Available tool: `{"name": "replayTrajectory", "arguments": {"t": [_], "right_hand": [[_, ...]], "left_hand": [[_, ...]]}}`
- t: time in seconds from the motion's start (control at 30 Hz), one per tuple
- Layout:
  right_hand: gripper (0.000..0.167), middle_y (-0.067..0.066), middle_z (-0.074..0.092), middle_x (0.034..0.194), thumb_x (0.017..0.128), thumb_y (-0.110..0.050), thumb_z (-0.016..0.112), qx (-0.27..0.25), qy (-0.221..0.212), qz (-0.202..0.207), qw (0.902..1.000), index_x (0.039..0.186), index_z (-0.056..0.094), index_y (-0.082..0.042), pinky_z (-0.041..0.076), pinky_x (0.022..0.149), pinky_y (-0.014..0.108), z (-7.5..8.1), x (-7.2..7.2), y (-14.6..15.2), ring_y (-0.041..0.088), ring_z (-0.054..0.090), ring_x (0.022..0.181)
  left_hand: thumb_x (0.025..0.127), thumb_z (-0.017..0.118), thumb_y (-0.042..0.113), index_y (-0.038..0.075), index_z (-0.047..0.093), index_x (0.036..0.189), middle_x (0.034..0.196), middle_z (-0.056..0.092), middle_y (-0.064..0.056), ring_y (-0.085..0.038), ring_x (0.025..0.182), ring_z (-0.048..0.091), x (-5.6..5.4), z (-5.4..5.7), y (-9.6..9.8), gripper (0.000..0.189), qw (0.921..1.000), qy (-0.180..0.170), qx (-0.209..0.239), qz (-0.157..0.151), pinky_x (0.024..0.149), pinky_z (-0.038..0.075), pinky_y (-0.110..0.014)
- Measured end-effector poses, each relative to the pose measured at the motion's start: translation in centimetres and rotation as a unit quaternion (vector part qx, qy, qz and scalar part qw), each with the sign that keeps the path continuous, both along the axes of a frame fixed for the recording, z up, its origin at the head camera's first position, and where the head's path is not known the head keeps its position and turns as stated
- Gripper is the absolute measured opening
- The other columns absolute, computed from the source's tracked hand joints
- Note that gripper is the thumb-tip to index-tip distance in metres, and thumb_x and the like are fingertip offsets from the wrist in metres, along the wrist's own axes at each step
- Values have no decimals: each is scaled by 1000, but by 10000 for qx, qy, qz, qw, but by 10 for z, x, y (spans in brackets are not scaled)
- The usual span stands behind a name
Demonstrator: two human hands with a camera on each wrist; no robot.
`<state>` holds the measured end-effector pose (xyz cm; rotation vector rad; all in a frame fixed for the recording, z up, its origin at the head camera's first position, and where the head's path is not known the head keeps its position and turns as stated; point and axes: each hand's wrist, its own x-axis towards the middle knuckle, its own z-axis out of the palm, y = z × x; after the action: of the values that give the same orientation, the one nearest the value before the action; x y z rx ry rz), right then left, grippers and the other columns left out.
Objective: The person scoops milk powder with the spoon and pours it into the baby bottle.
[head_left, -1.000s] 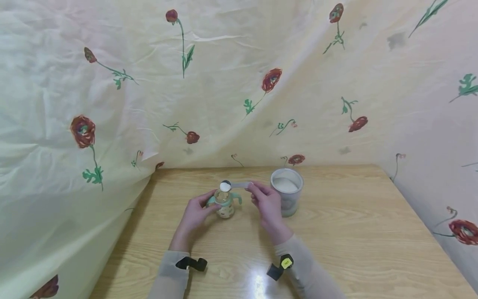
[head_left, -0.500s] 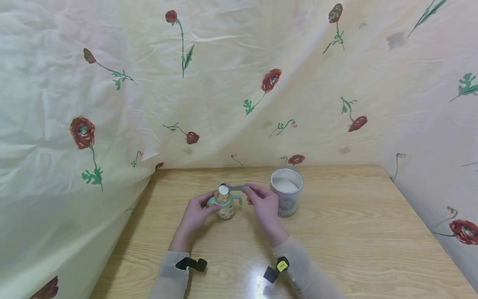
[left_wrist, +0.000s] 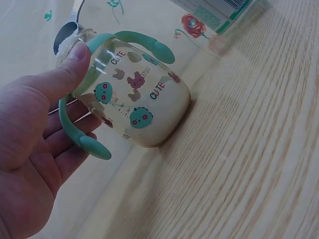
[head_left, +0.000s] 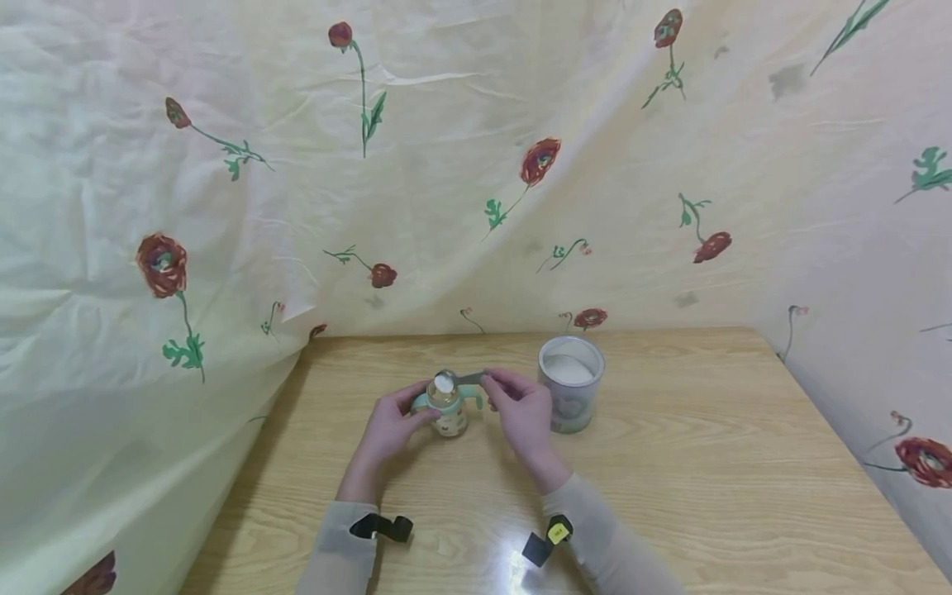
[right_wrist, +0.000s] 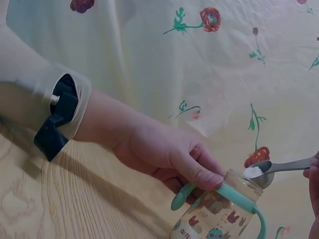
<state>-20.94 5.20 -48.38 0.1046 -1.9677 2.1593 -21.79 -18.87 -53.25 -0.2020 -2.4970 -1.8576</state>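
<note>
My left hand (head_left: pixel 394 422) grips a clear baby bottle (left_wrist: pixel 144 99) around its mint-green collar, thumb on the near side. The bottle has two mint handles, cartoon animal prints and pale contents at its bottom; it stands upright on the table in the head view. Between thumb and fingers, my right hand (head_left: pixel 523 410) pinches the handle of a grey measuring scoop (right_wrist: pixel 286 166). White powder (right_wrist: pixel 253 172) lies in the scoop's bowl, which is tilted at the bottle's open mouth. Only the fingertips of my right hand show in the right wrist view.
A tall tin (head_left: pixel 573 405) full of white powder stands open just right of my right hand. Wood-grain table (head_left: pixel 706 463) spreads to the right and in front. A flower-printed cloth (head_left: pixel 446 165) hangs behind and along both sides.
My right hand has moved slightly left and down, bringing the scoop from above the bottle to its mouth and tilting it. My left hand holds the bottle in the same place.
</note>
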Motion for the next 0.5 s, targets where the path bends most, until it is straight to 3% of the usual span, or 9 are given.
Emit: {"name": "replayTrajectory", "arguments": {"t": [0.2, 0.37, 0.5], "right_hand": [[13, 10, 82, 97, 93, -3, 82, 776, 1041, -70, 9915, 106, 83, -3, 62, 65, 21, -6, 2, -2, 16, 73, 73], [12, 7, 82, 100, 93, 0, 83, 1460, 1996, -171, 9688, 104, 84, -4, 63, 67, 20, -12, 1, -3, 19, 77, 75], [12, 8, 82, 98, 91, 1, 83, 1786, 2474, -239, 9520, 102, 84, -3, 62, 66, 19, -14, 0, -3, 17, 76, 72]], "left_hand": [[90, 89, 24, 15, 70, 142, 143, 69, -4, -30, 139, 59, 1, 0, 0, 56, 10000, 24, -15, -42, 121, 42, -52], [90, 88, 22, 14, 70, 142, 142, 69, -5, -30, 138, 59, 2, 1, 0, 55, 9999, 82, 43, -78, 121, 42, -52], [89, 89, 22, 14, 71, 141, 142, 70, -6, -30, 138, 59, 2, 2, 1, 56, 9999, 78, 73, -72, 122, 42, -53]]}}
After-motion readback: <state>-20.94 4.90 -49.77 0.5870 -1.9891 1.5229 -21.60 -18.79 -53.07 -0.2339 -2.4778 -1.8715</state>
